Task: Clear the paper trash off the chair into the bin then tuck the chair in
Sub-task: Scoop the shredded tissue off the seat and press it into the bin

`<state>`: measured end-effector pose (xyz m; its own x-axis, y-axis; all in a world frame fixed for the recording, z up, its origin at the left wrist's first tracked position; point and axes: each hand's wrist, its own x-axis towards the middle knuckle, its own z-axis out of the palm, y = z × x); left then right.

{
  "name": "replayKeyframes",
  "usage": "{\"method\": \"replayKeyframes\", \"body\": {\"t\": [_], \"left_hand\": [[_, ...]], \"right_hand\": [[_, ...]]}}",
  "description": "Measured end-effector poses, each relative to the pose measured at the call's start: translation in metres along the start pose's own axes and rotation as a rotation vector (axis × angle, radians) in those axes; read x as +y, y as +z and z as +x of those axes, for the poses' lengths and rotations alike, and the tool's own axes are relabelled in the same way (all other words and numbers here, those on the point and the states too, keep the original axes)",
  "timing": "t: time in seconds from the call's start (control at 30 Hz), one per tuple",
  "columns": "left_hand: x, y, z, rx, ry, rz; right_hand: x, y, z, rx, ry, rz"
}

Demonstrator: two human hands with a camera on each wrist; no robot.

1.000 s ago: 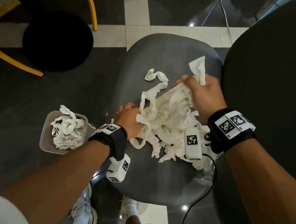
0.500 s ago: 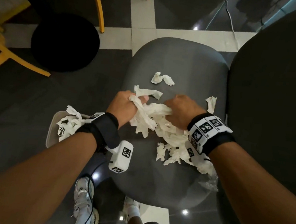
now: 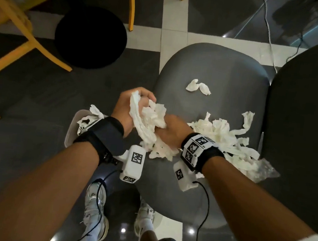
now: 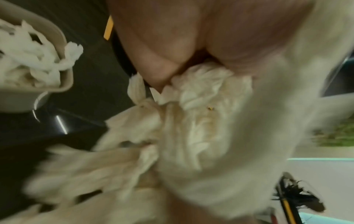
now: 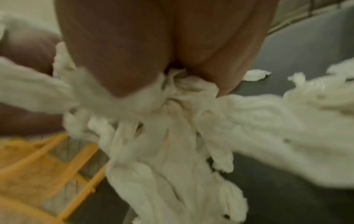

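Observation:
Both hands clutch one bunch of white paper strips (image 3: 150,119) above the left edge of the grey chair seat (image 3: 218,71). My left hand (image 3: 134,106) grips its upper left side, my right hand (image 3: 171,129) its lower right. Both wrist views show the paper bunch (image 4: 201,128) (image 5: 172,121) bulging from curled fingers. More paper strips (image 3: 228,141) lie on the seat's right side beside a crumpled clear plastic piece (image 3: 263,168). One small scrap (image 3: 198,86) lies further back. The beige bin (image 4: 65,50), holding paper, stands on the floor under my left wrist.
A dark round tabletop (image 3: 309,136) borders the chair on the right. A black round table base (image 3: 90,36) and yellow chair legs (image 3: 26,33) stand on the tiled floor to the left. A white cable (image 3: 269,33) runs across the floor behind. My shoes (image 3: 93,209) are below.
Both hands have gathered a bunch of strips and carried it left to the seat's edge, nearer the bin. The rest of the pile stayed on the seat's right side.

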<state>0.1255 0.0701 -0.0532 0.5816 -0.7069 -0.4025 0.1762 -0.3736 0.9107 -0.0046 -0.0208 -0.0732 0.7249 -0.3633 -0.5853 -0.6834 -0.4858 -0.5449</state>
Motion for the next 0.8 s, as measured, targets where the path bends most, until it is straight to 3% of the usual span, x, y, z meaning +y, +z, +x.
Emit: {"method": "replayKeyframes", "body": {"t": [0.17,0.27,0.33,0.43,0.53,0.63,0.7,0.73,0.8], "left_hand": [[-0.031,-0.016,-0.009,-0.036,-0.208,-0.069],[-0.041,-0.040,-0.020,-0.082,-0.401,-0.424],[-0.048,-0.070,-0.023,-0.095,-0.445,-0.510],[-0.066,-0.118,-0.020,-0.012,-0.450,-0.489],[-0.076,-0.162,-0.017,-0.017,-0.438,-0.448],[-0.112,-0.210,-0.009,0.205,-0.505,-0.308],[-0.168,-0.246,0.006,0.275,-0.576,-0.124],[-0.182,-0.259,0.009,0.251,-0.611,-0.099],[-0.182,-0.267,0.016,0.311,-0.521,-0.169]], "right_hand": [[-0.038,0.019,0.029,0.331,-0.037,0.607],[-0.064,0.045,0.055,0.310,-0.008,0.739],[-0.082,0.064,0.066,0.254,-0.009,0.713],[-0.098,0.082,0.072,0.110,-0.087,0.552],[-0.095,0.094,0.074,-0.134,-0.002,0.286],[-0.088,0.099,0.075,-0.282,0.052,-0.268],[-0.077,0.099,0.082,-0.238,0.074,-0.632],[-0.071,0.094,0.087,-0.154,0.136,-0.723],[-0.057,0.081,0.098,0.088,0.299,-0.760]]}}
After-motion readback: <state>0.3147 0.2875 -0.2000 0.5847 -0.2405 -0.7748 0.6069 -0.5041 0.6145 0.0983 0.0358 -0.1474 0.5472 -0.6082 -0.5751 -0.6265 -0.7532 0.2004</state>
